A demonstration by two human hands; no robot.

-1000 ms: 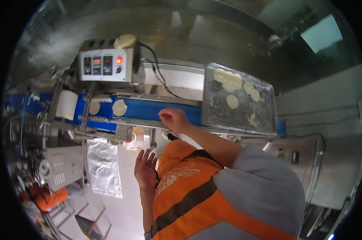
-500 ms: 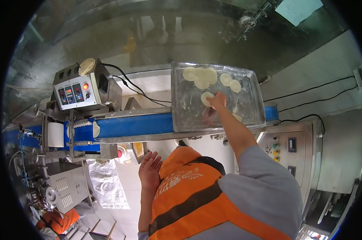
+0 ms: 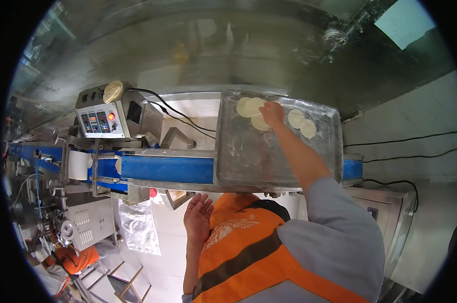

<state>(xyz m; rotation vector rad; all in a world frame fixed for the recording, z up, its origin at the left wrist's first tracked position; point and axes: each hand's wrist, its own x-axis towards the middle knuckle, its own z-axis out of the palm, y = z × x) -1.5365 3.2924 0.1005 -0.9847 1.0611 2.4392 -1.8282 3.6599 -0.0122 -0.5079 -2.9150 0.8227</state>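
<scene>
A large shallow metal tray (image 3: 294,166) lies across the blue conveyor belt. Flat pale dough rounds (image 3: 244,107) overlap in a cluster near its far left side. My right hand (image 3: 273,114) is over the right side of that cluster, fingers closed against a dough round (image 3: 255,106); the hand hides part of it. To the right of this hand lie a few more thin dough rounds (image 3: 295,118). My left hand (image 3: 198,218) is held in front of my orange apron, palm up, fingers loosely curled and apart, with nothing in it.
The blue belt (image 3: 168,169) runs leftward to a white roller (image 3: 78,165), with a dough round (image 3: 118,165) on it near the roller. Beyond stands a control box (image 3: 102,120) with a red light and dough rounds on top. Cables hang behind; a steel cabinet (image 3: 374,207) stands right.
My right hand has moved away from me with the dough round, from the tray's middle to the far cluster. The view has shifted slightly. My left hand stays by the apron.
</scene>
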